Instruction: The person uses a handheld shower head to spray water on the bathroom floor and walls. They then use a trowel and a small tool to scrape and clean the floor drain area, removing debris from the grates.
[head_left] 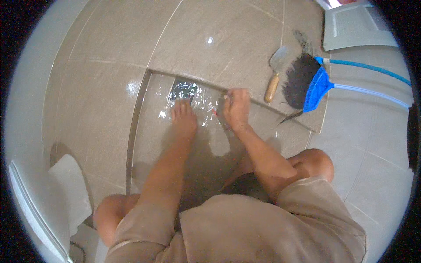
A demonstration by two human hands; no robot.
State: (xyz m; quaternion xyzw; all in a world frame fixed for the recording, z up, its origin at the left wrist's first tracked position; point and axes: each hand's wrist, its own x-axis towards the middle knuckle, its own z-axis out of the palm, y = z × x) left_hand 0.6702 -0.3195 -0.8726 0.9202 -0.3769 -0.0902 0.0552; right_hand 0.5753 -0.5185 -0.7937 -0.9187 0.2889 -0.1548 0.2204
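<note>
My left hand [184, 117] reaches into a shallow sunken part of the tiled floor [151, 131], its fingers stretched forward and laid flat. Just past those fingertips is a dark square patch [183, 89], wet and glinting, perhaps a drain opening; I cannot tell for sure. My right hand [237, 107] is closed near the far step of the recess, its fingers curled inward. What it grips, if anything, is hidden. Between the hands, rippling water [206, 98] reflects the light, and a small red spot [214, 112] shows beside the right hand.
On the raised floor to the right lie a wooden-handled trowel [274, 74] and a broom [318, 91] with a blue head and black bristles. A teal hose or pole [364, 65] runs beside it. White panels stand at far right [357, 26] and lower left [70, 188].
</note>
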